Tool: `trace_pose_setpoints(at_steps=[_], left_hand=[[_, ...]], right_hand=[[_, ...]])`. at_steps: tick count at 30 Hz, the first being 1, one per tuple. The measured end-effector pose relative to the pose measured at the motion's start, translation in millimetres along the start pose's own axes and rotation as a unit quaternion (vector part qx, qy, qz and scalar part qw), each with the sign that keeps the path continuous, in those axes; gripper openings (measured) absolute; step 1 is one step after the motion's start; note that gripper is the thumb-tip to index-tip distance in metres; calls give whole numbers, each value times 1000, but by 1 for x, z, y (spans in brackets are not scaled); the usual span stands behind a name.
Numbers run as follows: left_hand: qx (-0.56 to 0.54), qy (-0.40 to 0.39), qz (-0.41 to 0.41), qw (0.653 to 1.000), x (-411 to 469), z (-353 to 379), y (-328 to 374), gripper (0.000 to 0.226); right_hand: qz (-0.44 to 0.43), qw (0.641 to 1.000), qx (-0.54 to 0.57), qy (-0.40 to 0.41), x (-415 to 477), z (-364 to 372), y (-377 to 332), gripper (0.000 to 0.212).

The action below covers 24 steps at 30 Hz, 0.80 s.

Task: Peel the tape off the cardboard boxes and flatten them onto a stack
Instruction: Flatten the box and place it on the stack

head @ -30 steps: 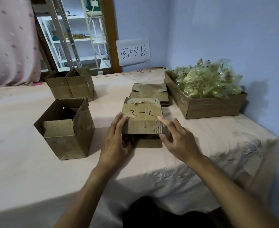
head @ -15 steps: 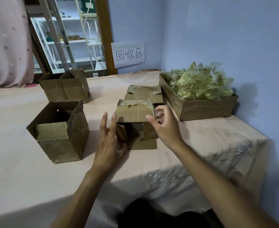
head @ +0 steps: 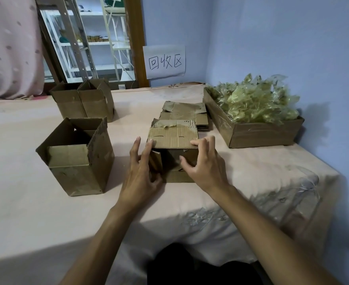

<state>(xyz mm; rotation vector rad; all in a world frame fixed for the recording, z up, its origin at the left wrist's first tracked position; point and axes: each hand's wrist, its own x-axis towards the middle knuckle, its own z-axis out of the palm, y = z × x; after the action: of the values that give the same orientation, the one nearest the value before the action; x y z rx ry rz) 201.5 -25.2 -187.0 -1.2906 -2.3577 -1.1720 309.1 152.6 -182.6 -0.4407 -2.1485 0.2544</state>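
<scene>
A small cardboard box (head: 174,136) lies on its side in the middle of the table, its open end facing me and torn tape along its far top edge. My left hand (head: 141,171) is at its left side, fingers straight against the left wall and flap. My right hand (head: 203,163) grips the box's near right corner, fingers curled over the top edge and thumb on the right flap. Behind the box lies a stack of flattened boxes (head: 187,113).
An open box (head: 76,159) stands at the left, two more open boxes (head: 83,99) behind it. A cardboard tray (head: 258,134) heaped with peeled tape (head: 253,99) sits at the right by the wall. A paper sign (head: 165,61) hangs on the wall. The table edge is near me.
The box's top panel has dropped back level. My right hand moved from the raised top flap to the near right corner; my left hand closed in on the left side.
</scene>
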Motion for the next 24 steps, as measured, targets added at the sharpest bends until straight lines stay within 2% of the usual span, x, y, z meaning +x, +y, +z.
trace_pose_setpoints(at_steps=[7,10,16,21,24], left_hand=[[-21,-18,-10,1000,-1,-1,-1,105],[-19,-12,-9,1000,1,0,-1,99],[-17,10,-25,999,4,1,-6,82],[-28,5,-41,999,5,3,-7,75],[-33,5,-45,998,5,3,-7,71]], right_hand=[[-9,1000,3,-5,-2,-6,-1,40],[-11,1000,-25,-16,1,-9,0,51],[2,997,-42,-60,8,-10,-13,47],[-11,990,9,-139,3,-31,-2,51],[2,988,47,-146,2,-41,11,56]])
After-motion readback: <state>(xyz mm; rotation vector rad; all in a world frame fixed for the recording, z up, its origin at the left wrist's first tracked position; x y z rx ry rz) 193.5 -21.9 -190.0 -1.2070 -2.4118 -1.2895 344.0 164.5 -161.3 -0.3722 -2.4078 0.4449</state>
